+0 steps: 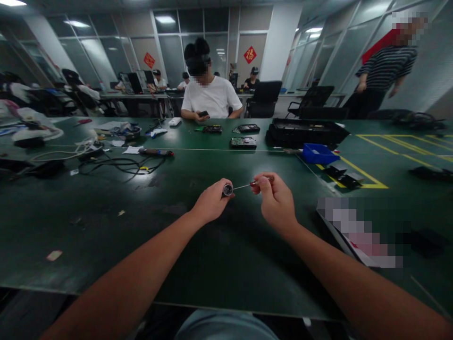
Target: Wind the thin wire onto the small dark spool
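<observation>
My left hand (211, 203) is closed around a small round metal part (227, 190), held just above the dark green table (106, 222). My right hand (275, 198) pinches a thin screwdriver with a red handle (255, 182), and its slim shaft (241, 187) points left into the round part. Both hands hover near the table's middle, a few centimetres apart.
A person in a white shirt (211, 97) sits across the table with a phone. Hard drives (243, 142), a black case (304, 132) and a blue bin (318, 153) lie beyond my hands. Cables (116, 165) sprawl at the left. Another person (385, 71) stands at the far right.
</observation>
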### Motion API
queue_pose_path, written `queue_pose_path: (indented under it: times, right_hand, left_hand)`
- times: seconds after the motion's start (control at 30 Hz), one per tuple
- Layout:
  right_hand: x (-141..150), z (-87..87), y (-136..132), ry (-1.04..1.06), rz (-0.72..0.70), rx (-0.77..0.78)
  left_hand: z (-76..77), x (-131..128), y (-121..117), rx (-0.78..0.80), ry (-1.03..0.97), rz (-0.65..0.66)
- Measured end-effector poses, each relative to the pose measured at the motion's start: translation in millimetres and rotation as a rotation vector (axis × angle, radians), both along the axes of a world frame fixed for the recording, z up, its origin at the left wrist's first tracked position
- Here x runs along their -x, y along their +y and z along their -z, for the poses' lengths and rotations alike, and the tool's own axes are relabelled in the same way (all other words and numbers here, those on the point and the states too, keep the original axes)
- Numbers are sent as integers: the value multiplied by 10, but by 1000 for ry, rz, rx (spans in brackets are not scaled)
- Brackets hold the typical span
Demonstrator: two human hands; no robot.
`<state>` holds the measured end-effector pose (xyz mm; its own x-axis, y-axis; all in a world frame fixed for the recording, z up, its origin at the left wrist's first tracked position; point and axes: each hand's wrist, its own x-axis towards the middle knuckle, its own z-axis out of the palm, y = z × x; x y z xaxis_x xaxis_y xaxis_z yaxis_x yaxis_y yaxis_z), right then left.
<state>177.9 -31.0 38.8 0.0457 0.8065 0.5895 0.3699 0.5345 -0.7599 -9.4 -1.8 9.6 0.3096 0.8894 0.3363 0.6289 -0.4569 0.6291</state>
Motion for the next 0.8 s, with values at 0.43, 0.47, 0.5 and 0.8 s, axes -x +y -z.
queue_pose_path:
  times: [0.43,0.47,0.5,0.8]
  right_hand:
    - [-15,-9,-63,-322,-8,-101]
    - [-17,-6,-64,-316,-3,-102]
    - [-20,-5,-67,-304,3,-104]
    - [-3,-34,-95,-336,-51,-100]
  left_hand:
    - [19,-1,6,5,19,-16]
    - [24,-2,9,4,20,-21]
    - [29,-4,11,3,19,-24]
    - [33,3,9,3,9,-11]
